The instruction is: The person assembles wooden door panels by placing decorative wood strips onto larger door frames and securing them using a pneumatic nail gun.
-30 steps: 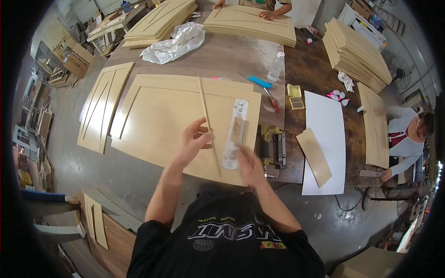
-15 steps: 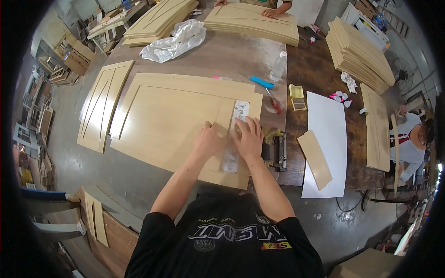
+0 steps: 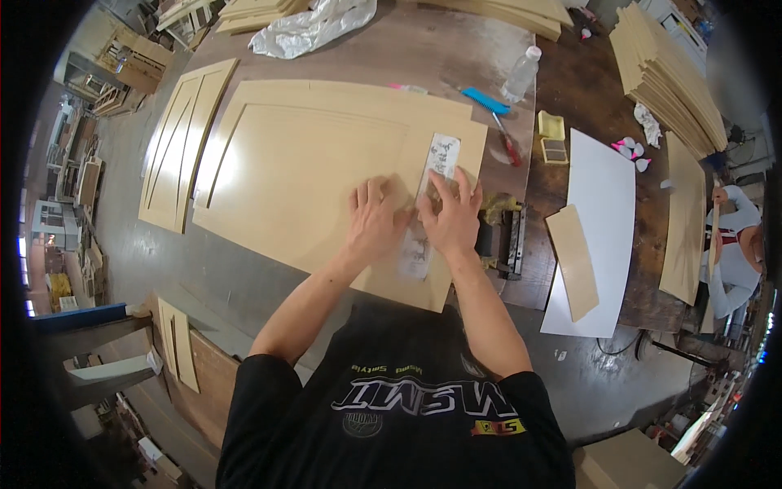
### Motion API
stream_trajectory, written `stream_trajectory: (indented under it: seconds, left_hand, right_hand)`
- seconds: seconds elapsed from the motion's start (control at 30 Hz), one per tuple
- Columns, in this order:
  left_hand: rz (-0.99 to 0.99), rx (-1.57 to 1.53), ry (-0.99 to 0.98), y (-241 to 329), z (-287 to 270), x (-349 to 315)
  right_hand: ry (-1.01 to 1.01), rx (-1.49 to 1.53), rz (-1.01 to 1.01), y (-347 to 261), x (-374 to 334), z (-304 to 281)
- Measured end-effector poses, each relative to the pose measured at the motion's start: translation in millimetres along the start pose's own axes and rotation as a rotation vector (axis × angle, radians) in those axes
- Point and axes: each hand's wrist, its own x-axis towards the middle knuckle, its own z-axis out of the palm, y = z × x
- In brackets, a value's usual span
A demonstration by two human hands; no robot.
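Pale wooden panel (image 3: pixel 301 163) lies flat before me, its near edge running out over grey floor (image 3: pixel 204 261), close to the black shirt (image 3: pixel 301 440). On its left a second panel (image 3: pixel 183 147) sits just beside it; on its right a dark metal fixture (image 3: pixel 513 240) leaves little room. Past the far edge I have more space across the brown table (image 3: pixel 423 41), up to a crumpled plastic sheet (image 3: pixel 314 28), with a red-handled screwdriver (image 3: pixel 510 151) and a clear bottle (image 3: pixel 522 73) off the far right corner.

Against half a second ago, the left fingers have uncurled, and my view has tipped so that the top edge crops the far stack of panels (image 3: pixel 517 12) more. The thin stick that the left hand (image 3: pixel 376 220) held a second ago I cannot make out now.

The left hand lies palm down on the panel, fingers loosely fanned, gripping nothing I can see, thumb beside the white strip (image 3: pixel 444 155). The right hand (image 3: pixel 450 216) has its fingers spread and bent, tips on that strip near the panel's right edge; what is under either palm I cannot tell
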Motion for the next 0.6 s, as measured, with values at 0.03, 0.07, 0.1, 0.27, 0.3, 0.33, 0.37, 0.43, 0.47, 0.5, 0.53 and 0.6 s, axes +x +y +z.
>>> stream_trajectory:
  seconds: [0.03,0.07,0.1,0.27,0.3,0.33,0.37,0.43,0.47,0.5,0.53,0.6]
  left_hand:
    - [0.086,0.053,0.097,-3.1,5.6,-1.8]
    - [0.075,0.053,0.079,-5.7,12.3,-2.7]
    - [0.033,0.099,0.043,-5.5,17.3,-1.5]
    - [-0.011,0.198,-0.002,-6.1,24.0,7.0]
    - [-0.005,0.199,0.018,-3.7,22.9,8.4]
    - [0.004,0.202,0.04,-1.1,21.9,7.7]
    - [0.005,0.207,0.037,1.9,21.8,3.7]
    - [-0.006,0.221,-0.006,1.9,23.7,8.7]
    - [-0.004,0.222,-0.003,1.8,24.6,11.6]
    - [0.004,0.227,-0.001,-2.1,27.4,11.7]
    - [0.051,0.248,-0.045,-8.0,28.7,12.8]
    - [0.11,0.266,-0.1,-17.4,26.7,22.2]
  right_hand:
    - [-0.016,0.002,0.011,0.5,0.7,1.3]
    - [-0.006,-0.001,0.004,1.0,1.2,3.0]
    - [0.005,-0.005,-0.002,0.0,2.2,3.3]
    - [-0.056,0.016,0.066,-2.6,8.3,2.5]
    - [-0.046,-0.024,0.056,-2.9,4.6,0.5]
    - [-0.049,-0.019,0.059,-4.0,3.5,-2.3]
    - [-0.101,0.009,0.116,-5.3,4.4,-5.6]
    - [-0.119,0.044,0.164,-0.9,13.9,-4.3]
    - [-0.086,0.061,0.121,7.1,14.8,0.7]
    - [-0.065,0.076,0.08,8.8,13.2,0.3]
    - [-0.056,0.079,0.085,9.3,13.6,2.6]
    - [0.144,0.403,0.371,11.2,15.1,8.3]
